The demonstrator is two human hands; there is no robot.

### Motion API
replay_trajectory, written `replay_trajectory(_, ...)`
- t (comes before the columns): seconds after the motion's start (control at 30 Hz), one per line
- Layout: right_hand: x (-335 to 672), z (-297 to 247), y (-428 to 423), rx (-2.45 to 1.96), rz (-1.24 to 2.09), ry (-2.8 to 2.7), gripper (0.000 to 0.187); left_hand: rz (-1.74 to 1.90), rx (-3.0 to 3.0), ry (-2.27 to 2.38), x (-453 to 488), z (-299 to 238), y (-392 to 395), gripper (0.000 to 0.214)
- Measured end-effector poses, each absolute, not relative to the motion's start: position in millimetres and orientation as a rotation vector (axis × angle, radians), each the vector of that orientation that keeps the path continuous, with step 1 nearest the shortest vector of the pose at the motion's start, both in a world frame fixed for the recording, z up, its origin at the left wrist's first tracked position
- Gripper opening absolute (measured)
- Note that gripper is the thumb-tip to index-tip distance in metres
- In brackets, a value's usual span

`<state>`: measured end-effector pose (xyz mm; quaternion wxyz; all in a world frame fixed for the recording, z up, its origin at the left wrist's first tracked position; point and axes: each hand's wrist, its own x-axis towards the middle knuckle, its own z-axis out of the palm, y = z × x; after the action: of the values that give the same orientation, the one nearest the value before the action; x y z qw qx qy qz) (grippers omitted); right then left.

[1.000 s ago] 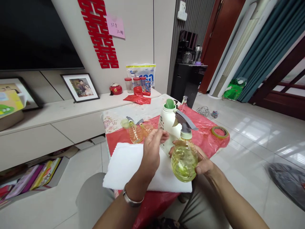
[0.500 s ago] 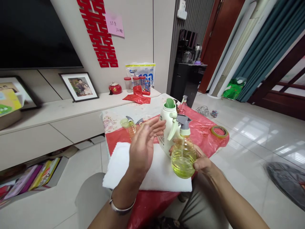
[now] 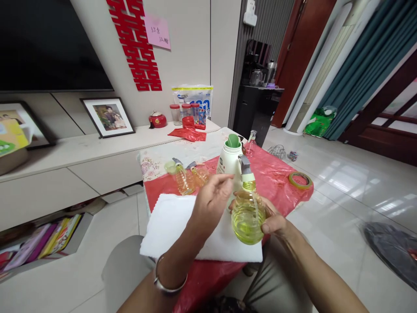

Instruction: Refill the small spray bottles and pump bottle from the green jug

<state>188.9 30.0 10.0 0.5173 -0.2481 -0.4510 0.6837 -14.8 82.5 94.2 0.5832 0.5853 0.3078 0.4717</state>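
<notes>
My right hand (image 3: 273, 217) is wrapped round the lower body of a clear spray bottle (image 3: 248, 219) that holds yellow-green liquid. The bottle is nearly upright, with a grey and pale spray head (image 3: 246, 169) on its neck. Just left of that head, my left hand (image 3: 213, 200) has its fingers stretched out and holds nothing; I cannot tell whether the fingertips touch the nozzle. Behind the bottle stands a white jug (image 3: 229, 158) with a green cup (image 3: 233, 140) in its mouth. A folded white towel (image 3: 169, 226) lies beneath both hands, partly covered by them.
Two spray bottles lie on the red table cover, one yellowish (image 3: 185, 180) and one orange (image 3: 200, 174). A pink spray bottle (image 3: 250, 145) stands behind the jug. A roll of tape (image 3: 300, 180) lies near the right edge. Red-lidded jars (image 3: 175, 114) stand at the back.
My left hand has moved right and its fingers have lowered beside the spray head. The spray head has turned, so its pale trigger no longer points the same way. My right hand keeps its hold.
</notes>
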Motion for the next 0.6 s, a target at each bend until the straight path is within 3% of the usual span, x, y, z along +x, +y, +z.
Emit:
replay_trajectory(0.1,188,12,32,-0.641,1.636,-1.135,0.092,0.852,1.275,0.513,-4,94,92,0.045)
replay_trajectory(0.23,184,20,33,-0.687,1.636,-1.183,0.092,0.885,1.050,0.396,6,99,92,0.041)
replay_trajectory(0.6,221,19,11,-0.775,1.540,-1.149,0.093,1.571,0.693,0.383,-44,124,128,0.034)
